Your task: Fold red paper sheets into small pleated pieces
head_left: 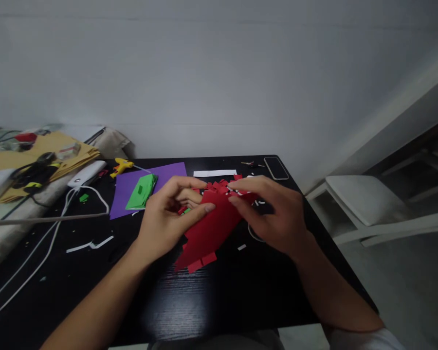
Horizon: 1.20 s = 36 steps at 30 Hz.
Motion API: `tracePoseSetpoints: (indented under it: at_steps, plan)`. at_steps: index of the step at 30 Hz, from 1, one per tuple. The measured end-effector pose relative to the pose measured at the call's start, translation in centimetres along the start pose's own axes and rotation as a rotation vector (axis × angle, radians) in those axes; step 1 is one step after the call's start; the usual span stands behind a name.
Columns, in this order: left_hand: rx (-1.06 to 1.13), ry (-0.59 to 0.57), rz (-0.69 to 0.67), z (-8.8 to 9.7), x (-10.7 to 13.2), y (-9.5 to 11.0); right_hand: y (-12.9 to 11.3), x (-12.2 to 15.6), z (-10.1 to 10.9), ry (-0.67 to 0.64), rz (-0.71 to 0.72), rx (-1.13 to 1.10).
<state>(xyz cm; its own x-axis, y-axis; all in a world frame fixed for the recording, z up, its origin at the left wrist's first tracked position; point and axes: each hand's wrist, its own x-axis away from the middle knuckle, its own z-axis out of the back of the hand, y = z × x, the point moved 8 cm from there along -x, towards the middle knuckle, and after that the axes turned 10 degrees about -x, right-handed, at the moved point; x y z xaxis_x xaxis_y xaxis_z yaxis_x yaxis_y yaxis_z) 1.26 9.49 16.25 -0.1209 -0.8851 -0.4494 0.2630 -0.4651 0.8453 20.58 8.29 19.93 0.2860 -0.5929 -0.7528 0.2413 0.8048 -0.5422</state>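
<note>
A red sheet of paper (215, 218) is held up between my two hands, above the black table. My left hand (171, 211) pinches its upper left edge, thumb on the near face and fingers behind. At its upper right edge, my right hand (273, 209) has thumb and fingertips closed on the paper. Several small red paper scraps (219, 186) lie heaped just behind the sheet, and more red pieces (202, 261) show below its lower edge. Part of the heap is hidden by the sheet and my hands.
Green paper pieces (141, 192) lie stacked on a purple sheet (122, 194) at left, near a yellow glue gun (122, 166). White cables (54, 238) cross the table's left side. A phone (276, 168) and keys (253, 165) lie at the back right. A white chair (365, 199) stands right.
</note>
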Motion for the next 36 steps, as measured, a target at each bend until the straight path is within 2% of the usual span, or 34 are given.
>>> tracePoseSetpoints:
  at_steps: [3,8,12,18,24,29,33,36]
  plan:
    - [-0.093,0.035,-0.1,-0.1,0.7,0.9,-1.2,0.2,-1.3,-0.025,0.027,0.002]
    - [-0.373,0.239,-0.241,0.9,1.8,2.2,0.1,0.4,-1.2,0.064,-0.105,-0.139]
    - [-0.493,0.303,-0.282,1.1,2.0,3.0,0.7,0.6,-0.8,0.134,-0.162,-0.179]
    - [-0.499,0.29,-0.317,0.8,1.8,3.5,1.2,0.8,-1.1,0.142,-0.214,-0.199]
    - [-0.492,0.245,-0.234,0.9,1.9,2.7,2.3,1.1,-1.3,0.144,-0.304,-0.212]
    - [-0.423,0.235,-0.167,0.9,1.7,2.4,2.0,0.9,-1.1,0.156,-0.27,-0.196]
    - [-0.258,0.113,-0.051,0.2,0.9,1.8,1.4,0.8,-1.7,0.11,-0.218,-0.219]
    - [-0.26,-0.007,-0.021,-0.4,0.5,1.5,1.5,0.8,-2.1,0.041,-0.233,-0.242]
